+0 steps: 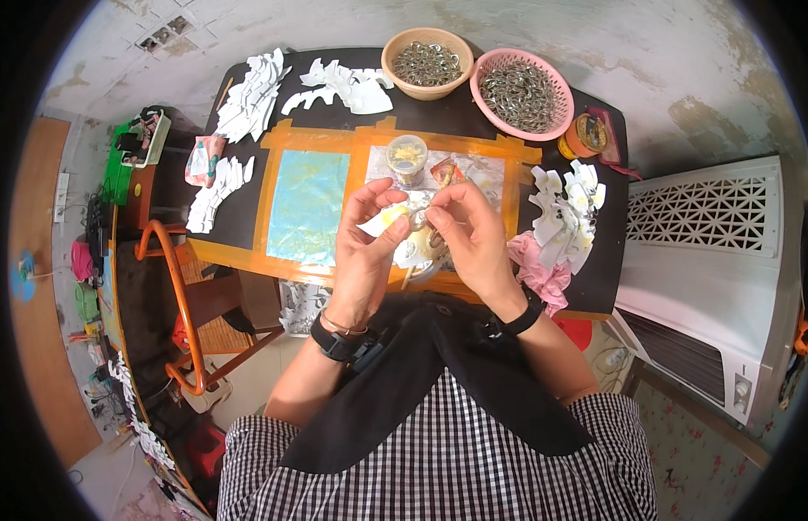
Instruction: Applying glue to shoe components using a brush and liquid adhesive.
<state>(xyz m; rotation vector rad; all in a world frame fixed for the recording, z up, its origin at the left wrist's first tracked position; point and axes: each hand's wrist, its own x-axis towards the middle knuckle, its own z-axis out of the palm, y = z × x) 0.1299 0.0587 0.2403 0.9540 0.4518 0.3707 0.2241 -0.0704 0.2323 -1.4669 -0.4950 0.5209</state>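
My left hand (pixel 366 243) pinches a small white piece with a yellow smear (pixel 378 222) between thumb and fingers. Against it, at the fingertips of both hands, is a small metal ring-shaped part (pixel 419 220). My right hand (pixel 475 247) is closed on that metal part with thumb and forefinger. Just beyond the hands stands a clear plastic cup (pixel 407 154) with yellowish matter in it. A red and white packet (pixel 447 170) lies to its right. Below the hands, more white and yellow-stained material shows, partly hidden by them.
A peach bowl (pixel 427 33) and a pink basket (pixel 556 82) of metal parts stand at the far edge. Stacked white pieces (pixel 255 97) lie left, others (pixel 564 213) right, near a pink cloth (pixel 543 269). A blue sheet (pixel 308 204) is taped down. An orange-framed chair (pixel 174 286) stands left.
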